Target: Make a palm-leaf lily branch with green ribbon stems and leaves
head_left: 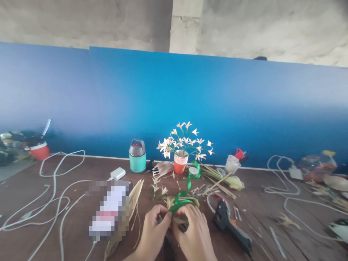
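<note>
Close together at the front of the table, both my hands are at work on a green ribbon. My left hand (153,230) pinches the green ribbon (178,206) between thumb and forefinger. From the other side, my right hand (193,229) has its fingers curled closed on the same ribbon. The strip runs back from my fingers toward a ribbon roll (193,172). Just beyond my hands lie small pale husk flowers (155,187) on green stems. Something dark lies beneath my hands, mostly hidden.
Cream flowers (187,141) stand in stacked paper cups (181,162) at the back. A black glue gun (231,226) lies right of my hands. To the left are a blurred-out phone (110,208), white cables (56,181) and a teal flask (137,159). Dried husks (223,175) lie behind.
</note>
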`<move>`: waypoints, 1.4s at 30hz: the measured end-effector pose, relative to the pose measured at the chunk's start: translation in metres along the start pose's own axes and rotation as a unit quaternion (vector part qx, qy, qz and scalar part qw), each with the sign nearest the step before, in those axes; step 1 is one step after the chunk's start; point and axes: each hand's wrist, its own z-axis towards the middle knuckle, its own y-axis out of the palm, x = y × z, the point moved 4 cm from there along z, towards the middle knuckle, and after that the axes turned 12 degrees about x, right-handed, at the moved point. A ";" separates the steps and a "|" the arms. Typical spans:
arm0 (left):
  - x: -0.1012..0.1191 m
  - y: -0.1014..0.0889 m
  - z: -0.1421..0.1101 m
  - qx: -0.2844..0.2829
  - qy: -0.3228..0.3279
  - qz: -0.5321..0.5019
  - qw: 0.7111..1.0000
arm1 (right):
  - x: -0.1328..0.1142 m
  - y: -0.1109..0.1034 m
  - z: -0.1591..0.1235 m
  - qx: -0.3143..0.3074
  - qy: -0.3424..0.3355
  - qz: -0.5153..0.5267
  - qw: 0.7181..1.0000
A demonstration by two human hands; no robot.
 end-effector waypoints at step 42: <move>0.016 0.005 0.000 -0.103 -0.052 -0.060 0.992 | -0.006 0.005 -0.003 -0.079 -0.015 -0.031 0.996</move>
